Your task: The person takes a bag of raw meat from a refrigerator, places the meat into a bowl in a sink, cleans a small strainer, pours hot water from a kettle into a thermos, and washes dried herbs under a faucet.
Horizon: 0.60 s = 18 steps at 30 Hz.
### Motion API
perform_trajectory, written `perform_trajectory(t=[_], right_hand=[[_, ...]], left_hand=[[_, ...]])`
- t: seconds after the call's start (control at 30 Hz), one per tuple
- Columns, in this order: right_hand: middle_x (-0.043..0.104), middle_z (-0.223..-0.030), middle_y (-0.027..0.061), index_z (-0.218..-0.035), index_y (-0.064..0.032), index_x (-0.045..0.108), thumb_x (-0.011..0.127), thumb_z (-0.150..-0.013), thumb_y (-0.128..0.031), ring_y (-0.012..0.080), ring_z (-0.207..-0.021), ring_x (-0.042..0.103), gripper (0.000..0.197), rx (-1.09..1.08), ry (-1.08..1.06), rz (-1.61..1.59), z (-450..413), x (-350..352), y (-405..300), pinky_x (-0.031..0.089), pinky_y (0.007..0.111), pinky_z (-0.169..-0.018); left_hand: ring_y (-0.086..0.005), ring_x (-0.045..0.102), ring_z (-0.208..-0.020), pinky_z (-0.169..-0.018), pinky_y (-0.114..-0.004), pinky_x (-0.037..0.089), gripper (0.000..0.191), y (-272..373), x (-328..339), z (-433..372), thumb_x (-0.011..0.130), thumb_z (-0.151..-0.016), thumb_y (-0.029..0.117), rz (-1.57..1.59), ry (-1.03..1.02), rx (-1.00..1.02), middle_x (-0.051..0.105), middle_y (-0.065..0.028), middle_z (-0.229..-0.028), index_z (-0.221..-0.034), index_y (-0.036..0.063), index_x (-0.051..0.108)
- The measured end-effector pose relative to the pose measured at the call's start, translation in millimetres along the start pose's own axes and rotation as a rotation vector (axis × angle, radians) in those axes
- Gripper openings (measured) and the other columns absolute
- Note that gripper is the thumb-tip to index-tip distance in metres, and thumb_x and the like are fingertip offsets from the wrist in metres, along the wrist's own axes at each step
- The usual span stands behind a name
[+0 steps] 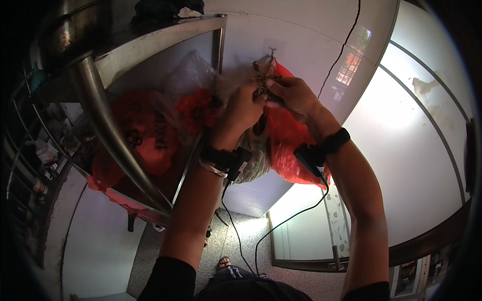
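Note:
My left hand (pixel 244 107) and my right hand (pixel 295 96) are raised close together, both gripping a bunch of dry, stringy plant-like material (pixel 263 84) near the top of the hanging bags. A red plastic bag (pixel 288 143) hangs from a hook (pixel 272 49) on the tiled wall, below and behind my right hand. Beside it, under my left hand, hangs a clear plastic bag (pixel 254 154) with greenish contents. My fingers partly cover the bags' upper ends. What the dry material is exactly, I cannot tell.
At the left stands a metal rack (pixel 120 150) with a large red plastic bag (pixel 150 131), a clear bag (pixel 194 71) and a bright red bundle (pixel 197 109). A dark pot (pixel 71 34) sits on top. A white panelled door (pixel 406 150) is at the right. Cables run from both wrists.

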State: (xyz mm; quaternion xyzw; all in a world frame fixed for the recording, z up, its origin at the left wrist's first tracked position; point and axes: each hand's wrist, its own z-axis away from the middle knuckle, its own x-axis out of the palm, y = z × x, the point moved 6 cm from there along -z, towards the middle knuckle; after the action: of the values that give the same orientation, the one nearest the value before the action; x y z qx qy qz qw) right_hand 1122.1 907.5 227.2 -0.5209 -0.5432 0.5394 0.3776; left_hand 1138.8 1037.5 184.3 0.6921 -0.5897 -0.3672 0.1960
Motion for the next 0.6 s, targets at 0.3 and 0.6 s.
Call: perform_trajectory(t=[0.3, 0.6], right_hand=[[0.066, -0.096, 0.0023, -0.107, -0.0043, 0.067, 0.072, -0.090, -0.022, 0.0108, -0.081, 0.060, 0.025, 0.056, -0.008, -0.070, 7, 6, 5, 0.048, 0.023, -0.066], [0.068, -0.088, 0.0082, -0.101, 0.0045, 0.068, 0.069, -0.088, -0.007, 0.0136, -0.069, 0.061, 0.017, -0.047, 0.055, -0.328, -7, -2, -2, 0.048, 0.022, -0.058]], left_hand=[[-0.0095, 0.053, -0.062, -0.055, -0.026, 0.044, 0.017, 33, 0, -1, 0.048, -0.089, 0.001, 0.073, -0.202, -0.113, 0.059, -0.0019, -0.074, -0.096, -0.0014, 0.062], [-0.0057, 0.046, -0.060, -0.053, -0.021, 0.037, 0.013, 32, -2, -14, 0.052, -0.096, 0.011, 0.386, -0.135, -0.180, 0.053, 0.0018, -0.070, -0.096, 0.0027, 0.061]])
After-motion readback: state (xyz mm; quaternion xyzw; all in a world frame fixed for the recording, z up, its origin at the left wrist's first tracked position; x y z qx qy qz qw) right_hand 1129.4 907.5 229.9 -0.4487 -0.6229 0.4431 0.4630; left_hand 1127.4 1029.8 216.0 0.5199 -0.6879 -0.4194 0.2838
